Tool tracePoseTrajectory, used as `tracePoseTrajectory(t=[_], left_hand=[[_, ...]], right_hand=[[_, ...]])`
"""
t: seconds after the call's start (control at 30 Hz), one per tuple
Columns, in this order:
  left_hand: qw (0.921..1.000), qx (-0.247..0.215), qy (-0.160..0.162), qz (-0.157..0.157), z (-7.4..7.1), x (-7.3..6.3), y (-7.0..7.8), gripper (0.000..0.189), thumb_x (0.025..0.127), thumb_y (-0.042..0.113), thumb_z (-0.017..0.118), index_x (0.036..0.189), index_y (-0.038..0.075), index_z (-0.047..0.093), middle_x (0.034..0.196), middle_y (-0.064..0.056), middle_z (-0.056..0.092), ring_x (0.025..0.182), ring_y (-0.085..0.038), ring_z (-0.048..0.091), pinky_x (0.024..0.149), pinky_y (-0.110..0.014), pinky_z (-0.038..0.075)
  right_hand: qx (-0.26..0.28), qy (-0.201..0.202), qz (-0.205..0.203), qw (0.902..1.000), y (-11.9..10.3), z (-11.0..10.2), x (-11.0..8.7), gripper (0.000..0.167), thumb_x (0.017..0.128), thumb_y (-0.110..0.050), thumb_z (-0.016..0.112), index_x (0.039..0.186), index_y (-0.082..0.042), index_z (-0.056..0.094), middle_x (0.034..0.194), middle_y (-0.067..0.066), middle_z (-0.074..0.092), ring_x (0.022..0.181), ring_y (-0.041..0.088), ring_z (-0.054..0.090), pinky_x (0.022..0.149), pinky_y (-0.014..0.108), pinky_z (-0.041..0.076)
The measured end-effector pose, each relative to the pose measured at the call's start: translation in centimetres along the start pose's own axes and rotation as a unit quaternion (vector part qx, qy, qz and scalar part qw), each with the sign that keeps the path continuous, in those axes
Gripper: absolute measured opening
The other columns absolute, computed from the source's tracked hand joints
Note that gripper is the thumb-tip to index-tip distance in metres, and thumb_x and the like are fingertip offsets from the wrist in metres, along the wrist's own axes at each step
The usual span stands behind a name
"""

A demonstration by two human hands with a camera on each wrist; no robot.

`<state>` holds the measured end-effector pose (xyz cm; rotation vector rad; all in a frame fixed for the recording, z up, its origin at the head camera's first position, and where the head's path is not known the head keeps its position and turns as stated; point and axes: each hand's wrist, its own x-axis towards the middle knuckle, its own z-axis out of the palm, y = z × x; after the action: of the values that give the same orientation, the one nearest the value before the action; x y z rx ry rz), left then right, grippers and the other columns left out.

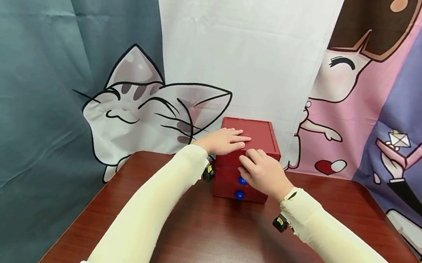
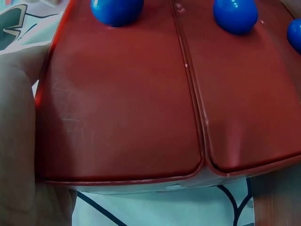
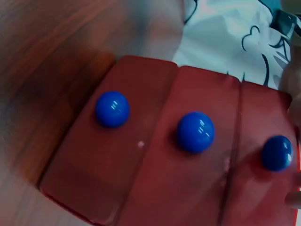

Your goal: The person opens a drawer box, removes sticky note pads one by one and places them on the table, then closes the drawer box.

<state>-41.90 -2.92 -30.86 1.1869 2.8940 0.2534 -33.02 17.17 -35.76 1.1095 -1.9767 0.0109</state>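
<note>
A red box of three stacked drawers [image 1: 225, 175] stands on the table, each drawer front bearing a round blue knob. My left hand [image 1: 221, 141] rests on the box's top with its fingers straight, pointing right. In front of the upper drawer is my right hand [image 1: 263, 172], its fingers loosely bent near the top front edge. The top knob [image 3: 277, 153] shows uncovered in the right wrist view, fingertips [image 3: 294, 200] just beyond it. Below it are the middle knob [image 3: 195, 132] and the bottom knob [image 3: 113, 108]. In the head view, my right hand hides the top knob.
The box sits near the back of a brown wooden table [image 1: 213, 244]. Directly behind hangs a printed curtain [image 1: 252, 45] with a cartoon cat and figures. Small black cameras are strapped at both wrists, below the pale sleeves [image 1: 151, 211].
</note>
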Motion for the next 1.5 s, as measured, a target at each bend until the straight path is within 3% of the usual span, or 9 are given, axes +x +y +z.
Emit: tracePoseTrajectory(t=[0.23,0.63,0.9,1.5], left_hand=[[1.0000,0.005,0.001,0.003,0.4,0.0,0.0,0.052,0.107,0.047,0.036,0.157,0.032,0.038,0.166,-0.004,0.028,0.154,-0.030,0.020,0.125,-0.046,0.009],[0.9999,0.010,0.003,0.006,0.9,-0.3,0.2,0.052,0.108,0.047,0.036,0.157,0.031,0.039,0.165,-0.003,0.028,0.154,-0.029,0.021,0.125,-0.045,0.010],[0.9998,0.014,0.004,0.013,0.7,-0.2,0.2,0.052,0.108,0.047,0.035,0.157,0.030,0.039,0.165,-0.005,0.029,0.153,-0.031,0.022,0.125,-0.047,0.011],[0.9997,0.012,0.020,0.010,0.3,0.0,0.0,0.050,0.108,0.045,0.037,0.155,0.030,0.043,0.164,-0.005,0.032,0.153,-0.031,0.024,0.125,-0.046,0.012]], right_hand=[[-0.009,-0.005,-0.010,0.9999,-0.7,1.4,-0.5,0.035,0.081,-0.013,0.084,0.108,-0.003,0.065,0.101,0.015,0.058,0.083,0.027,0.055,0.066,0.033,0.059],[-0.081,-0.076,-0.026,0.9935,-1.3,1.9,-0.6,0.028,0.082,-0.005,0.083,0.102,-0.001,0.064,0.110,0.018,0.059,0.092,0.031,0.053,0.073,0.033,0.058],[-0.111,-0.078,-0.053,0.9893,-1.3,1.8,-0.2,0.028,0.081,-0.006,0.084,0.098,0.000,0.063,0.102,0.017,0.059,0.087,0.031,0.054,0.075,0.034,0.055],[-0.139,-0.102,-0.066,0.9828,-1.2,1.4,0.8,0.019,0.084,-0.007,0.082,0.097,0.000,0.070,0.098,0.016,0.058,0.085,0.029,0.052,0.078,0.034,0.052]])
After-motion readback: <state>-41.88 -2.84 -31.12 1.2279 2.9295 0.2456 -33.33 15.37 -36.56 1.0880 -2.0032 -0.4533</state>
